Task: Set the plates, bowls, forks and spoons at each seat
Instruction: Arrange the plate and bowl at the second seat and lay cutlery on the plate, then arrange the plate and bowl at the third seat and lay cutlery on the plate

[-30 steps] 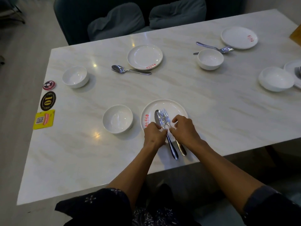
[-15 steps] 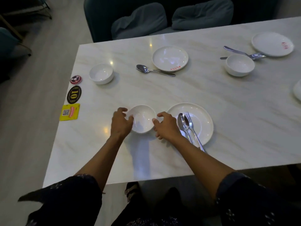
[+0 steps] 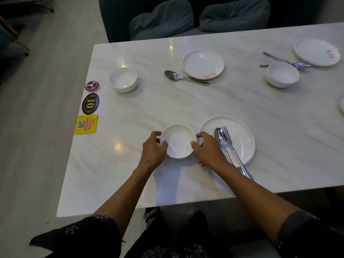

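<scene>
Gripping a bowl from both sides, the left hand and right hand pinch its rim as it sits on the table near the front edge. Just right, a plate carries a spoon and fork.

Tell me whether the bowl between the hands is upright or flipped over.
Upright. The bowl shows its open, empty inside facing up, resting on the table, with the left hand and right hand at its rim.
</scene>
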The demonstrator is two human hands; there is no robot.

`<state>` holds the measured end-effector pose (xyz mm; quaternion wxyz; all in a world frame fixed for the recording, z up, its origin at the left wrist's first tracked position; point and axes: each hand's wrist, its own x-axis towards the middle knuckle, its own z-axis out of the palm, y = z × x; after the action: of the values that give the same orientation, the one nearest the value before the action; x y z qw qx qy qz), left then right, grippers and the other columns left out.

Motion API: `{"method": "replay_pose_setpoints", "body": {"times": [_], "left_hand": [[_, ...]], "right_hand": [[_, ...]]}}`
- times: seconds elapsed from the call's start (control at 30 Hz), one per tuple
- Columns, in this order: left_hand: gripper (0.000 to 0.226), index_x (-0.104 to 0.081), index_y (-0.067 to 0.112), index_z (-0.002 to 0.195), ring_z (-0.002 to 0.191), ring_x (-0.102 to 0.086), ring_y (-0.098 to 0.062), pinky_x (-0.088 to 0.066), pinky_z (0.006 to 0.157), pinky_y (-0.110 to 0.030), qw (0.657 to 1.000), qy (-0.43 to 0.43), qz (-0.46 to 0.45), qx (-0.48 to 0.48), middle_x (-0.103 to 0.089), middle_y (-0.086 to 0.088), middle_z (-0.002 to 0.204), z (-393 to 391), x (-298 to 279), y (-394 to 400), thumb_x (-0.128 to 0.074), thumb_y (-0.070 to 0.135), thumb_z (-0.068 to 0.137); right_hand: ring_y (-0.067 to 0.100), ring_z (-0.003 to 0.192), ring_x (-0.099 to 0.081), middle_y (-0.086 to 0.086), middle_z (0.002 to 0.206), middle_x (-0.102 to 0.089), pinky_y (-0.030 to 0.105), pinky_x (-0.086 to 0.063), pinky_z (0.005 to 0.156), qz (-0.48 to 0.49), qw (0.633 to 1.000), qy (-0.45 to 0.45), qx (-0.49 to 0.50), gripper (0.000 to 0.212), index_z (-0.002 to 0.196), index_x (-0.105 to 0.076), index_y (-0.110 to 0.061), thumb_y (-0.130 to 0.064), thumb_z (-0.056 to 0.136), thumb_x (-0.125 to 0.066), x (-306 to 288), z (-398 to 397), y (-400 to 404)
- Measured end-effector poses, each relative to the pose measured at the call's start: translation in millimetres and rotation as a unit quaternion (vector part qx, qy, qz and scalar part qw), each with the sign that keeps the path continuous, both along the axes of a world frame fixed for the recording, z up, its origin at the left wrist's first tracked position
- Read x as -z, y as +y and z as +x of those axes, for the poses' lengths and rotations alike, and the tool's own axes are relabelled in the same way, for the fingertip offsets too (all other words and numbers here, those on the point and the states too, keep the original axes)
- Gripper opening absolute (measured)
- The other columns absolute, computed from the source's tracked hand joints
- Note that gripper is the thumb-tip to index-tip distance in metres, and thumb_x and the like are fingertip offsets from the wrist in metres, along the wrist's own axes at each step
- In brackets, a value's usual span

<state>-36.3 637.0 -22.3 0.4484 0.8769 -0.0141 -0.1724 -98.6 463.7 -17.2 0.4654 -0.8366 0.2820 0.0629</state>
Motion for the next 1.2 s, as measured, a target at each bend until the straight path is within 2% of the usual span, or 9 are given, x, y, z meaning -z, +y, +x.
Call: {"method": "replay_pose_setpoints", "body": {"times": [0.1, 0.2, 0.3, 0.47, 0.63, 0.73, 0.87, 1.0, 1.2], "left_hand": [[0.043, -0.053, 0.022, 0.125, 0.085, -0.062, -0.02, -0.048, 0.078, -0.03, 0.999, -0.03, 0.022, -0.023, -0.061, 0.002, 0.107, 5, -1, 9, -0.061, 0.041, 0.087], [0.027, -0.062, 0.023, 0.109, 0.071, -0.061, -0.012, -0.049, 0.071, -0.027, 0.997, -0.071, 0.014, -0.036, -0.065, 0.005, 0.096, 11, -8, 22, -0.059, 0.042, 0.089], [0.014, -0.065, 0.022, 0.092, 0.065, -0.06, -0.008, -0.045, 0.063, -0.021, 0.996, -0.082, 0.018, -0.007, -0.067, 0.005, 0.086, 16, -21, 42, -0.057, 0.034, 0.092], [0.013, -0.064, 0.025, 0.081, 0.06, -0.062, -0.016, -0.052, 0.067, -0.032, 0.995, -0.096, 0.009, -0.011, -0.067, 0.006, 0.076, 47, -38, 94, -0.058, 0.032, 0.091], [0.014, -0.064, 0.022, 0.083, 0.056, -0.06, -0.021, -0.052, 0.06, -0.034, 0.993, -0.115, -0.011, 0.024, -0.066, 0.004, 0.076, 101, -46, 151, -0.058, 0.03, 0.092], [0.013, -0.065, 0.019, 0.088, 0.055, -0.057, -0.013, -0.049, 0.056, -0.028, 0.99, -0.121, -0.025, 0.074, -0.066, 0.003, 0.078, 141, -48, 183, -0.058, 0.03, 0.093], [0.015, -0.064, 0.022, 0.097, 0.063, -0.062, -0.01, -0.053, 0.064, -0.028, 0.983, -0.108, -0.038, 0.142, -0.064, 0.011, 0.082, 190, -46, 213, -0.057, 0.035, 0.093], [0.019, -0.063, 0.022, 0.104, 0.063, -0.06, -0.004, -0.051, 0.064, -0.024, 0.973, -0.101, -0.034, 0.203, -0.062, 0.013, 0.081, 215, -47, 227, -0.057, 0.037, 0.092], [0.02, -0.062, 0.024, 0.107, 0.067, -0.063, -0.006, -0.054, 0.069, -0.031, 0.963, -0.082, -0.034, 0.254, -0.064, 0.011, 0.083, 236, -48, 238, -0.056, 0.038, 0.093]], "right_hand": [[0.026, 0.08, -0.065, 0.007, 0.082, -0.067, 0.034, -0.052, 0.075, -0.068, 0.997, -0.032, -0.015, 0.032, 0.117, -0.056, -0.019, -0.034, 0.089, -0.058, -7, 0, -4], [0.02, 0.064, -0.061, -0.005, 0.059, -0.058, 0.039, -0.053, 0.068, -0.094, 0.991, -0.081, -0.042, 0.013, 0.098, -0.06, -0.02, -0.03, 0.09, -0.058, -20, 8, 2], [0.013, 0.061, -0.059, -0.008, 0.062, -0.06, 0.037, -0.053, 0.064, -0.092, 0.987, -0.125, -0.043, 0.01, 0.083, -0.058, -0.023, -0.03, 0.089, -0.057, -32, 24, 21], [0.008, 0.06, -0.056, -0.01, 0.067, -0.061, 0.029, -0.05, 0.062, -0.069, 0.982, -0.165, -0.054, 0.01, 0.08, -0.06, -0.019, -0.025, 0.088, -0.058, -48, 65, 72], [0.01, 0.063, -0.059, -0.008, 0.072, -0.064, 0.021, -0.047, 0.058, -0.053, 0.981, -0.184, -0.018, 0.009, 0.081, -0.062, -0.019, -0.021, 0.089, -0.059, -49, 112, 137], [0.007, 0.069, -0.062, -0.008, 0.077, -0.066, 0.009, -0.045, 0.057, -0.045, 0.981, -0.186, 0.025, 0.008, 0.085, -0.064, -0.019, -0.02, 0.091, -0.059, -47, 140, 180], [0.002, 0.073, -0.061, -0.006, 0.085, -0.067, 0.001, -0.042, 0.058, -0.047, 0.977, -0.193, 0.084, 0.007, 0.095, -0.064, -0.017, -0.021, 0.092, -0.059, -46, 173, 230], [0.002, 0.073, -0.061, -0.007, 0.086, -0.064, 0.007, -0.043, 0.06, -0.041, 0.973, -0.18, 0.138, 0.012, 0.103, -0.061, -0.018, -0.024, 0.093, -0.058, -47, 192, 266], [0.004, 0.07, -0.06, -0.007, 0.089, -0.063, 0.015, -0.045, 0.062, -0.044, 0.967, -0.18, 0.177, 0.016, 0.107, -0.059, -0.019, -0.023, 0.092, -0.06, -51, 210, 291]]}}
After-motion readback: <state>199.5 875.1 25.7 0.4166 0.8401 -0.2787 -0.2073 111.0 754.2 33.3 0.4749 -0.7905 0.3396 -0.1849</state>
